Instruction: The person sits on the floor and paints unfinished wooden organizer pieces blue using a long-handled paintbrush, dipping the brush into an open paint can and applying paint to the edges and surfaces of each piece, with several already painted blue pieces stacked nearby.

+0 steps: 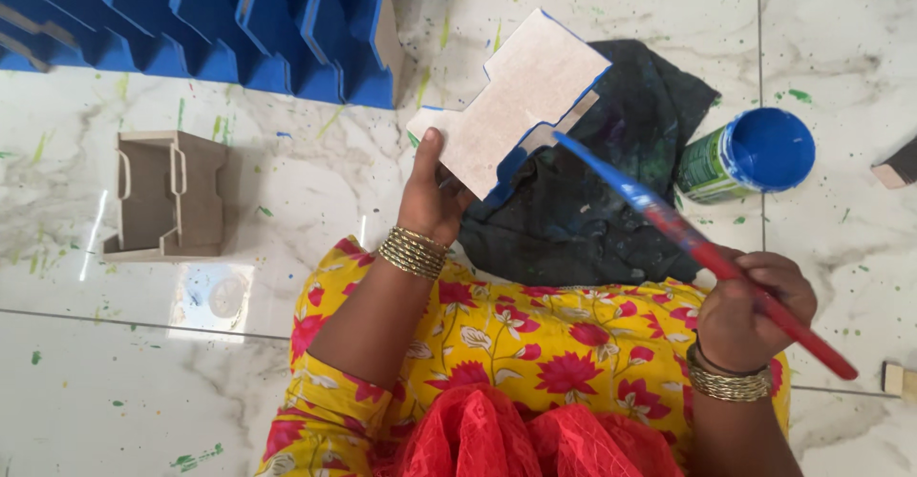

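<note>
My left hand (433, 193) grips a flat, notched board piece (511, 95) by its lower corner; the pale unpainted face points at me and blue paint shows along its right edges. My right hand (750, 310) is closed around the red handle of a paintbrush (688, 238). The brush's blue-coated shaft and tip reach up left to the board's lower right edge. Under both lies a dark paint-stained cloth (592, 200) on the floor. An open can of blue paint (755, 152) stands just right of the cloth.
Several blue-painted board pieces (229, 19) stand in a row at top left. A stack of unpainted pieces (167, 195) lies at left on the paint-flecked white marble floor (124, 381). Small wood bits sit at the right edge. My yellow flowered dress (535, 343) fills the bottom.
</note>
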Motion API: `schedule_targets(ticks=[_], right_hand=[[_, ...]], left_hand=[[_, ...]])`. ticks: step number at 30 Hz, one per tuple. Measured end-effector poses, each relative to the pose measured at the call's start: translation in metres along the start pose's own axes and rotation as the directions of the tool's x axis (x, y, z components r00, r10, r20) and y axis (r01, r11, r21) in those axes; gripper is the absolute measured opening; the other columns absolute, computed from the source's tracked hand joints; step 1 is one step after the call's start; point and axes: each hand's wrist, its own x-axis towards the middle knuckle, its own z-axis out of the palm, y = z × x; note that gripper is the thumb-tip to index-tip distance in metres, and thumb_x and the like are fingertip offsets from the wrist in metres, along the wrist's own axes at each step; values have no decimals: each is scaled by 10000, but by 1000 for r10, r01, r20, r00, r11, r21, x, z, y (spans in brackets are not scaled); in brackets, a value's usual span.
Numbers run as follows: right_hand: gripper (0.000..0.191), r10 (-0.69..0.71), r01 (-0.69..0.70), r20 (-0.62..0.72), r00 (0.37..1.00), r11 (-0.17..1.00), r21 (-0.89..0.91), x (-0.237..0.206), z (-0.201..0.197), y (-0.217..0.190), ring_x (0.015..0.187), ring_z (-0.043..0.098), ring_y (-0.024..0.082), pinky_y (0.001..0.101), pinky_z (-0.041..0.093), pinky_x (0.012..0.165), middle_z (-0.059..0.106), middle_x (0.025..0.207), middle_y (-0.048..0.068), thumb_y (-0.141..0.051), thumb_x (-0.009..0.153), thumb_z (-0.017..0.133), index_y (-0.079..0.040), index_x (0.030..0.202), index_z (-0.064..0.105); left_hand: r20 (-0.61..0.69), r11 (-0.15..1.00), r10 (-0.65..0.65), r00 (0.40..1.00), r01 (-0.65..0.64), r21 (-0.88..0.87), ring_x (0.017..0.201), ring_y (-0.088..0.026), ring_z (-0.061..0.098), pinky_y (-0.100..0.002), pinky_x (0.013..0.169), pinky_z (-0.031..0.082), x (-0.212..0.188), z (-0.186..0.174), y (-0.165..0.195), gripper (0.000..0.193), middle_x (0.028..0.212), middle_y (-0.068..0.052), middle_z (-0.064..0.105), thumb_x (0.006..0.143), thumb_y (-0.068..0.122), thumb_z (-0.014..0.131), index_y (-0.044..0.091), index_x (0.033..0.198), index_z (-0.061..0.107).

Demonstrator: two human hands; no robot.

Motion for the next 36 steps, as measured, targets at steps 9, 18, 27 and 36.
schedule_targets(ticks=[9,18,27,36], right_hand=[[354,-143,296,502,853,925,-239,35,46,-64,1096,738,378,438,662,905,678,1097,205,-78,845,851,-27,1018,547],[347,-141,293,494,858,924,-246,64,88,-85,1044,748,344,418,657,903,694,1079,227,-55,847,868,-20,998,558],[321,-157,286,477,865,935,-211,55,78,-63,1047,755,366,447,666,904,691,1068,231,-87,879,849,-25,1003,560],[331,-112,269,502,857,929,-252,41,83,-58,1107,744,377,452,663,936,679,1121,208,-79,895,851,-32,1045,560]], left_hand=[[2,997,-59,998,59,56,1268,-314,605,-482,1048,493,-4,4,-7,938,1424,-176,587,790,657,662,48,1475,459],[-70,999,-14,997,18,52,1296,-354,560,-499,1050,497,3,4,7,995,1479,-194,510,753,653,697,66,1501,405],[-1,993,-37,999,37,114,1301,-335,579,-488,1038,500,-1,2,1,1024,1443,-197,569,752,694,683,34,1495,433],[13,988,-39,999,36,150,1262,-288,624,-448,1010,515,-7,5,1,993,1378,-176,628,748,702,689,25,1448,497]])
